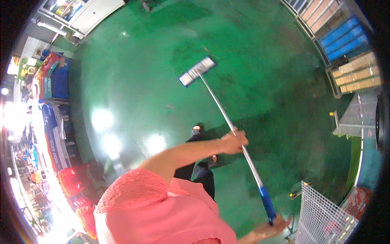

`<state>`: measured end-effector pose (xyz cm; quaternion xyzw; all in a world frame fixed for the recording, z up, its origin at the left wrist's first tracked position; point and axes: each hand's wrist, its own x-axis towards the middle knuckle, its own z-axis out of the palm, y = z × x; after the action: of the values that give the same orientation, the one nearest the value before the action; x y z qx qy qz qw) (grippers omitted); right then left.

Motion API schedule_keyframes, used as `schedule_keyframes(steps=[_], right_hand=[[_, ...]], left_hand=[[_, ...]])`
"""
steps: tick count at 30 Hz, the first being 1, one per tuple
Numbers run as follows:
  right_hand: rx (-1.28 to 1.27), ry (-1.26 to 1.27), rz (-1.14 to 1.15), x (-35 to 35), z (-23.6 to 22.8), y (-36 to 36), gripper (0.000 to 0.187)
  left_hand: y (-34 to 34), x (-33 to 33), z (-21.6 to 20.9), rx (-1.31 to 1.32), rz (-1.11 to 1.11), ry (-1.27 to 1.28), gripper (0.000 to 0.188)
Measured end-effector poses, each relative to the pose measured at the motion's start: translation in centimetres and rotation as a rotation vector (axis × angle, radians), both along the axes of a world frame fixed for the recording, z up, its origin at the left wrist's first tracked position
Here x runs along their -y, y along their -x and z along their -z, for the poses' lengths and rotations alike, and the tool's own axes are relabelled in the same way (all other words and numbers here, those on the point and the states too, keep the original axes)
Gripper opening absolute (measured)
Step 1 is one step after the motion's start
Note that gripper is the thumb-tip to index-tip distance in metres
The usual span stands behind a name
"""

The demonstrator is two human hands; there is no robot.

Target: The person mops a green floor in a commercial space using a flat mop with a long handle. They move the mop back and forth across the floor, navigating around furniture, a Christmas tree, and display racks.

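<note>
A flat mop (207, 64) with a pale rectangular head and blue edging lies against the green floor (134, 69), ahead of my feet. Its silver pole slants back toward my right side and ends in a blue grip (265, 202). Partway up the pole, my left hand (234, 141) is closed around the metal. Down at the lower right, my right hand (273, 229) holds the end of the blue grip; some of its fingers are blurred. My left arm reaches across my body in a pink top.
Brightly lit shelves with boxes and a blue bin (61, 79) line the left side, near red baskets (73, 181). On the right stand a blue slatted panel (343, 38), stacked wooden-coloured boxes (357, 73) and a wire mesh cart (321, 215). A white cabinet (95, 16) is at the far left.
</note>
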<state>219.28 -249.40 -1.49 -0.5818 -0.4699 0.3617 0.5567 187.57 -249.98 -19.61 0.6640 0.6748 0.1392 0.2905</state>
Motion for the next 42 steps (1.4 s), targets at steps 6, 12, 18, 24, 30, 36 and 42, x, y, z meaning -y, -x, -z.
schedule_keyframes(steps=[6, 12, 18, 24, 30, 36, 42], right_hand=[[0.099, -0.290, 0.314, 2.3, -8.8, 8.0, 0.027], [0.328, -0.219, 0.247, 7.2, -1.6, 16.0, 0.019], [0.889, -0.166, -0.024, 9.8, 6.5, 26.4, 0.024], [0.560, -0.158, -0.111, 8.1, 5.8, 46.8, 0.036], [0.499, -0.076, -0.229, 6.4, 9.4, 64.6, 0.039], [0.159, 0.405, -0.370, 9.3, 10.8, 89.1, 0.042], [0.224, 0.366, -0.688, 19.5, 5.5, 115.3, 0.036]], left_hand=[[-3.7, -2.3, 2.6, 0.007, 0.212, -0.297, 0.045], [7.3, -2.5, 5.9, 0.020, 0.282, -0.035, 0.041], [26.2, 0.9, 7.2, -0.096, -0.029, 0.050, 0.032], [44.6, 4.1, 8.0, -0.104, -0.201, 0.139, 0.034], [63.2, 9.8, 10.6, -0.112, -0.311, 0.133, 0.033], [87.1, 18.5, 9.8, -0.297, -0.494, 0.330, 0.030], [108.9, 28.4, 10.2, -0.262, -0.755, 0.430, 0.038]])
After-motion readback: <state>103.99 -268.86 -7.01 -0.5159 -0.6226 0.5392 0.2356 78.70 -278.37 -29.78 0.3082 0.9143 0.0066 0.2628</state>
